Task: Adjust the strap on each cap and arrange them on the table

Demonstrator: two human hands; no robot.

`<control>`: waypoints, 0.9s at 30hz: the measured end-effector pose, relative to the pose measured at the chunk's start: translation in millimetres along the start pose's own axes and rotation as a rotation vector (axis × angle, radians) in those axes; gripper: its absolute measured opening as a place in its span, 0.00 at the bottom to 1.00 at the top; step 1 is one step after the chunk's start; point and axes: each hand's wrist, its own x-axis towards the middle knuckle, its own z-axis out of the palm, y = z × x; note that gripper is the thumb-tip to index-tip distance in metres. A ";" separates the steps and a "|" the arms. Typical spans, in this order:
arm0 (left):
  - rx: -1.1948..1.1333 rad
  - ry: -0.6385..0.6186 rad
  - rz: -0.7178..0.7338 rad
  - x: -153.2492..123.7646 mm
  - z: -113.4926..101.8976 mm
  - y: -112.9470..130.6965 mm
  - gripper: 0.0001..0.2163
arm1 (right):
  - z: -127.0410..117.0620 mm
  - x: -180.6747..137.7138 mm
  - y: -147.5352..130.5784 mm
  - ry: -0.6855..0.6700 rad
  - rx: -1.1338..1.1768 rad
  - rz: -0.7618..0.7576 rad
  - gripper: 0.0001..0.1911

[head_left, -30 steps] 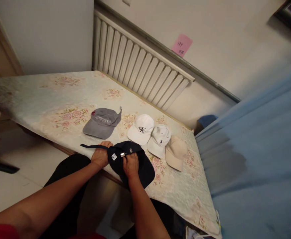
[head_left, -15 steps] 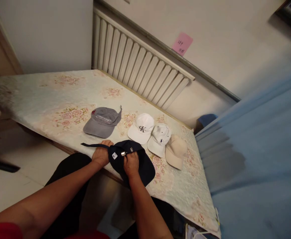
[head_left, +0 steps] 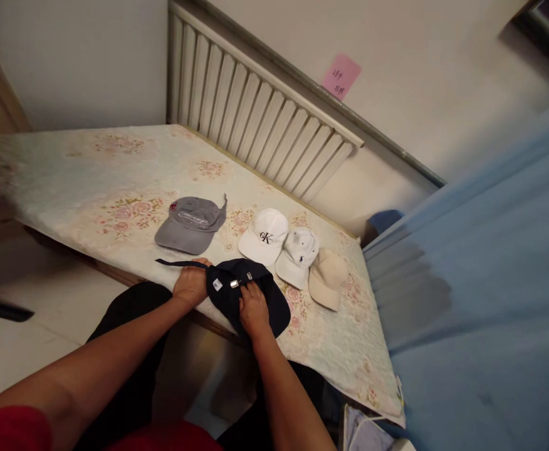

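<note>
Dark cap (head_left: 230, 302) sits between the two hands over the near edge of the floral cover (head_left: 363, 351), its back opening turned up and its brim out past the right hand. The left hand (head_left: 190, 287) is closed around the cap's side next to the loose strap (head_left: 171, 262), fingertips mostly hidden. The right hand (head_left: 254, 308) has its fingers bent close together onto the cloth just below the buckle (head_left: 235, 284); whether thumb and fingers pinch the fabric, I cannot tell.

Little has changed in the last second: the right fingers have crept slightly toward the brim side, while the left hold looks the same. Both hands therefore keep the cap steady, and the strap's tail trails free beyond the left knuckles, clear of the buckle.

The cap's fabric is soft, matt and slack, bulging around the right wrist; the buckle beside those fingers is small, shiny metal, and a pale square label (head_left: 217, 285) lies between it and the left hand. Beyond the left hand rests a grey cap (head_left: 190, 227) with a curved brim and script lettering. Beyond the right hand, a smooth white cap (head_left: 264, 238) with black letters, a rumpled off-white cap (head_left: 298, 258) and a plain beige cap (head_left: 329, 279) stand in a row.
</note>
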 end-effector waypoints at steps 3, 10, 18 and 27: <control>0.007 0.008 0.010 -0.4 0.2 0.5 0.05 | 1.3 -1.2 -0.2 0.003 -0.003 0.007 0.21; 0.002 0.017 0.020 -1.1 4.9 -1.4 0.05 | 0.1 -2.2 -0.6 0.008 -0.017 -0.035 0.24; 0.029 0.014 0.012 -2.2 11.1 -4.6 0.03 | -0.2 0.0 -2.1 -0.031 0.042 -0.172 0.29; 0.080 -0.008 -0.012 -2.3 11.0 -4.1 0.05 | -2.7 4.6 -6.7 -0.014 0.133 -0.182 0.35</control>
